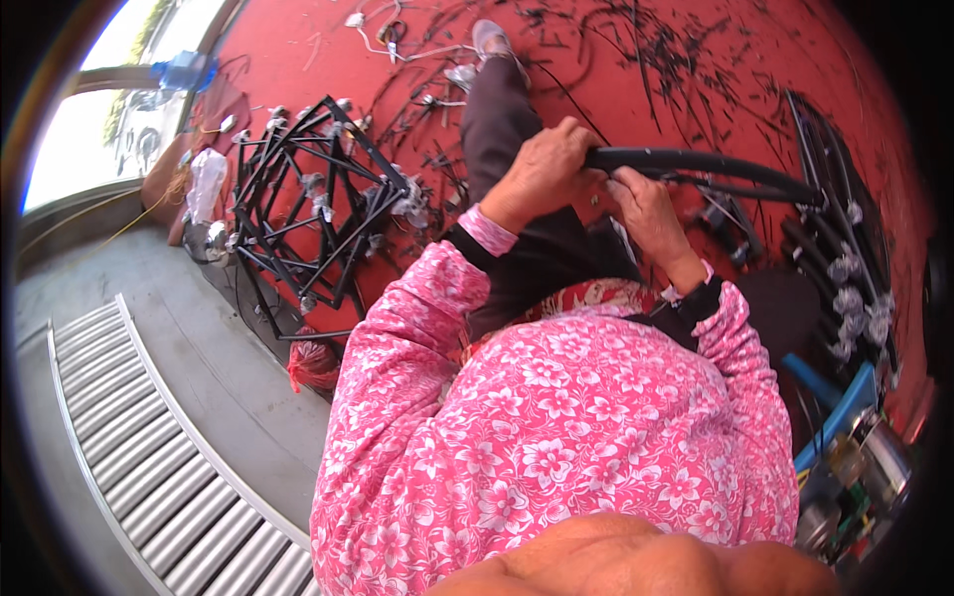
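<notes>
A thick black tube [711,162] with a smooth, slightly bent shape stretches to the right in front of me. My left hand [547,171] is closed around its near-left end, fingers curled. Just below that end my right hand [649,214] is also closed, its thumb and fingertips against the underside of the tube. What exactly sits between the right fingertips is partly hidden. A second, thinner black length runs beneath the tube toward a stack of black frame tubes [840,219] on the right, where clear plastic wraps some of the parts.
Black metal frames [313,204] with plastic-wrapped joints lie at the left. A roller conveyor [164,447] stands lower left, near a red plastic bag [311,364]. Black scraps [686,74] and a white cable [383,45] litter the red floor. A metal container [879,447] is lower right.
</notes>
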Motion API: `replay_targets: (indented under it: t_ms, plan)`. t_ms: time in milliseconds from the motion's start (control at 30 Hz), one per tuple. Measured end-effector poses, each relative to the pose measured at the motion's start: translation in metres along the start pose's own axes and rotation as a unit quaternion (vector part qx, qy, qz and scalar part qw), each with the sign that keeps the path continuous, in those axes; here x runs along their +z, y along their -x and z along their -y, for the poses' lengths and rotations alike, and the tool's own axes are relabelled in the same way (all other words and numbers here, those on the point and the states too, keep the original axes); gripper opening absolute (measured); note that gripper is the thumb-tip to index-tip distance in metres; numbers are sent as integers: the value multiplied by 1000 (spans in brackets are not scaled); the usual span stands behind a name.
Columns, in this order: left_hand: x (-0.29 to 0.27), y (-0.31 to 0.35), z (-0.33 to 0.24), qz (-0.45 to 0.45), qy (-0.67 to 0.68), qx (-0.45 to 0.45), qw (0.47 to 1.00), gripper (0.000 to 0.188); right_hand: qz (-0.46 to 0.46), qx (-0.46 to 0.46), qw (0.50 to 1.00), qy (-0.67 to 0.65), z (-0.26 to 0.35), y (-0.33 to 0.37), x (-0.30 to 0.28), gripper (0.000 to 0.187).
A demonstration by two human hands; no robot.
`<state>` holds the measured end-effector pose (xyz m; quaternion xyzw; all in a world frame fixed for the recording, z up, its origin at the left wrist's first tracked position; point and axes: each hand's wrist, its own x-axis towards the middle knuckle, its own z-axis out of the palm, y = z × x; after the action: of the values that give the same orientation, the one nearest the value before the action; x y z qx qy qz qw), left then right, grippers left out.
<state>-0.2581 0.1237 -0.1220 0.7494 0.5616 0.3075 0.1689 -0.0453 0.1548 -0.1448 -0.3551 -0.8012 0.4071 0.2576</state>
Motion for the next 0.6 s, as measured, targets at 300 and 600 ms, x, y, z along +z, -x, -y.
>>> replay_targets:
  t_ms: [300, 600]
  plan:
    - [8, 6, 2, -68, 48, -19, 996, 43, 67, 149, 985, -56, 56, -24, -43, 17]
    - [16, 10, 1, -78, 19, -27, 996, 46, 57, -60, 991, 101, 48, -85, -50, 28]
